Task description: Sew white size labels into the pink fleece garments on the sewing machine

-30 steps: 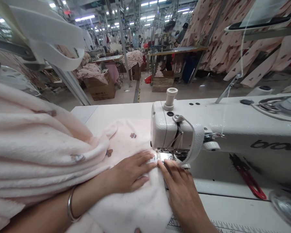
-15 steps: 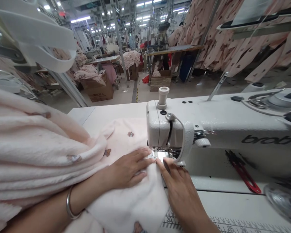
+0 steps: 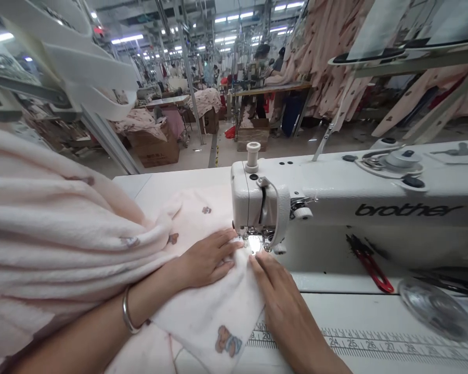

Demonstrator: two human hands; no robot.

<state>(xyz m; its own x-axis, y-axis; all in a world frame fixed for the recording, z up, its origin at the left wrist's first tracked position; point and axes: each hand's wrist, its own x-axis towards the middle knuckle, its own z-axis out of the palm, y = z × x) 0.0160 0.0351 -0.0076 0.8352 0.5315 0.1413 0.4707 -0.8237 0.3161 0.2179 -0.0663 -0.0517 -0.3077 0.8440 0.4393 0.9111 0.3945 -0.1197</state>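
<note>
Pale pink fleece fabric (image 3: 203,306) printed with small bears lies under the head of a white sewing machine (image 3: 242,197). My left hand (image 3: 208,259) rests flat on it, fingers stretched toward the lit presser foot (image 3: 252,244). A metal bangle (image 3: 128,311) circles that wrist. My right hand (image 3: 278,291) is at the fabric's right edge, just in front of the foot. Its fingertips are drawn together on the edge, and part of the fingers is hidden. A large bunched fold of the same fleece drapes over my left side.
Red-handled thread snips (image 3: 374,270) lie under the machine arm, with a clear round plastic piece (image 3: 437,309) nearby. A ruler scale (image 3: 359,343) runs along the table's front. Beyond stand cardboard boxes (image 3: 156,148), hanging pink garments (image 3: 327,47) and people at other machines.
The view has shifted to the right, so more of the machine arm shows. Both hands stay by the presser foot. A bear print on the near fabric has come fully into view.
</note>
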